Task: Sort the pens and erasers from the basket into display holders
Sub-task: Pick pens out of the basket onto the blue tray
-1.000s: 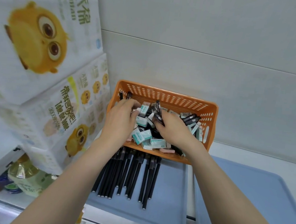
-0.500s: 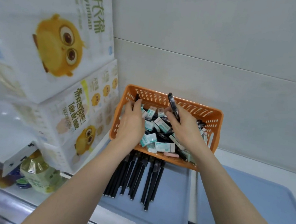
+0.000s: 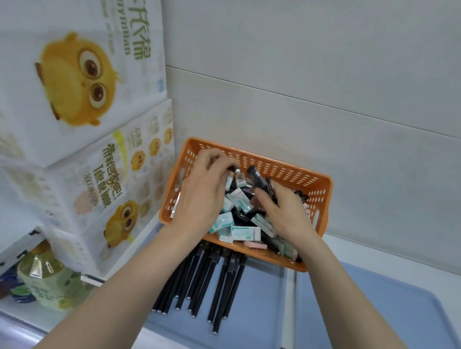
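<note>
An orange basket (image 3: pixel 286 171) stands against the wall, filled with black pens and teal-and-white boxed erasers (image 3: pixel 241 231); one pink eraser (image 3: pixel 254 245) lies at its front. My left hand (image 3: pixel 203 191) is inside the basket's left half, its fingers curled round a black pen (image 3: pixel 234 169) near the back. My right hand (image 3: pixel 285 211) grips a few black pens (image 3: pixel 260 179) that stick up toward the back rim. Several black pens (image 3: pixel 203 282) lie side by side on the blue tray (image 3: pixel 252 335) in front of the basket.
A second blue tray (image 3: pixel 395 328) lies to the right. White tissue packs with a yellow owl (image 3: pixel 88 159) are stacked at the left, close beside the basket. A plastic bottle (image 3: pixel 42 279) sits under them. The tiled wall is right behind the basket.
The camera view has shifted, so the basket sits further right and lower in the frame. My left hand has reached further back in the basket and closed on a pen; my right hand still holds pens.
</note>
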Demonstrator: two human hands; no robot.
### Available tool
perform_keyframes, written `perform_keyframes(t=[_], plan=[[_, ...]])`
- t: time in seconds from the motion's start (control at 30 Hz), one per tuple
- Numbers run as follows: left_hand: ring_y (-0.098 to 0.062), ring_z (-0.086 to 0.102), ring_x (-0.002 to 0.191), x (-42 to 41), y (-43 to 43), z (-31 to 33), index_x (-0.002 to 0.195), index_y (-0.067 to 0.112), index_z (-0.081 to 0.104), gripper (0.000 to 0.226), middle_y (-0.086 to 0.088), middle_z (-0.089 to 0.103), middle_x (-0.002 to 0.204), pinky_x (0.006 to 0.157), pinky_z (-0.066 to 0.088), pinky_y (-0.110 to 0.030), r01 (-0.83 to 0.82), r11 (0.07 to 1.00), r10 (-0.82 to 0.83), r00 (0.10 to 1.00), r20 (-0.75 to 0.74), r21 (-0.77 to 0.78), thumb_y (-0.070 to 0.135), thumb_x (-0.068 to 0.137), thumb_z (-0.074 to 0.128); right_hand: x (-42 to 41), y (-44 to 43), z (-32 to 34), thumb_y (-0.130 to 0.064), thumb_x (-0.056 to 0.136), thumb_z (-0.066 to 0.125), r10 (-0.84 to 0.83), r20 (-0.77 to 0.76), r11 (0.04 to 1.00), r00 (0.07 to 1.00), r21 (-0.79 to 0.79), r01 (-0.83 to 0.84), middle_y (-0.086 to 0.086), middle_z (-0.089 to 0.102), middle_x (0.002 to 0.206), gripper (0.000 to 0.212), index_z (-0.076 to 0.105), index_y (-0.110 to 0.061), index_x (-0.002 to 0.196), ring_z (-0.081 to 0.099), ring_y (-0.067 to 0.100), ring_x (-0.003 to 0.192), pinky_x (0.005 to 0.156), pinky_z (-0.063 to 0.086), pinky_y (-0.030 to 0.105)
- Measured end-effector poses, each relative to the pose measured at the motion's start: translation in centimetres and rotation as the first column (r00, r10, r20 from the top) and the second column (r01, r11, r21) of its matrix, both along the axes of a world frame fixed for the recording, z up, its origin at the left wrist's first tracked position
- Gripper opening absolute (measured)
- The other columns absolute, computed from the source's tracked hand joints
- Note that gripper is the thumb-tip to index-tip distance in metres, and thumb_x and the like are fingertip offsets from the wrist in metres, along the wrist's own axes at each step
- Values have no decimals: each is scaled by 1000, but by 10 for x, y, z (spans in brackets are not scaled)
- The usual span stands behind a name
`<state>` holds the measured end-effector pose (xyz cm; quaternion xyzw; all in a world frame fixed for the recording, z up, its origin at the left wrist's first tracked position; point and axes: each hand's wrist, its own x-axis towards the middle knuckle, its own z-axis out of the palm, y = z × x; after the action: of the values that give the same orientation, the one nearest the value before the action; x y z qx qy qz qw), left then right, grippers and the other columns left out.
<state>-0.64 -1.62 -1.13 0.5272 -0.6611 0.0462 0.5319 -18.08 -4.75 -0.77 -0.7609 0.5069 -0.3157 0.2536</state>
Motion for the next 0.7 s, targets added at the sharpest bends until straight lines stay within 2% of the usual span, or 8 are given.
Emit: perform_keyframes(t=[0.07,0.17,0.37,0.5,0.53,0.6,0.67,0.7], plan=[[-2,52,100,0,9,-10,110,14,66,25,2,54,118,83,38,-7,59,998,-58,998,-25,20,1,93,53,2,6,7,-31,102,48,33,117,999,993,-30,-29,-7,70,81,15,60,-23,99,66,11,77,72,54,32],[-1,52,114,-2,22,-26,105,13,69,29,4,57,120,93,42,-13,120,992,-119,992,-51,22,-7,90,53,6,15,16,-28,103,45,85,310,994,947,36,-101,3,66,74,21,62,-16,107,64,19,67,68,55,28],[3,53,114,-18,44,-29,97,8,73,27,-1,58,120,95,42,-13,267,962,-268,963,-11,-48,-4,89,50,8,22,16,-34,101,51,83,485,964,870,182,-193,2,50,57,32,61,-4,94,41,15,52,51,36,27],[-4,56,113,-21,50,-34,94,10,70,28,1,58,117,93,45,-17,333,943,-333,943,-2,3,-9,86,52,7,25,13,-23,95,62,69,590,926,805,261,-271,4,40,59,24,59,1,100,35,13,52,48,31,24],[-6,57,112,-24,52,-34,96,11,67,27,2,57,115,92,46,-18,345,938,-344,938,-49,32,-10,87,52,7,27,12,-21,95,62,45,600,924,798,279,-262,4,42,61,23,60,1,100,36,13,53,48,32,24],[-9,58,109,-29,58,-29,104,14,56,22,3,53,115,88,48,-19,392,911,-345,896,-281,131,-3,91,53,8,29,9,-25,97,60,-17,599,926,800,311,-213,8,48,69,26,63,0,101,43,14,58,55,40,23],[-2,60,105,-32,56,-25,113,21,49,18,5,53,118,81,49,-16,456,841,-279,827,-489,291,16,96,55,9,32,5,-32,99,56,-63,568,932,820,327,-155,8,60,80,27,69,-8,100,57,17,70,69,50,27],[0,61,103,-33,53,-24,117,25,48,21,6,55,120,81,50,-17,466,800,-245,828,-504,377,26,97,55,10,33,3,-34,99,54,-74,560,932,825,332,-142,4,67,84,27,70,-13,97,64,17,78,76,53,31]])
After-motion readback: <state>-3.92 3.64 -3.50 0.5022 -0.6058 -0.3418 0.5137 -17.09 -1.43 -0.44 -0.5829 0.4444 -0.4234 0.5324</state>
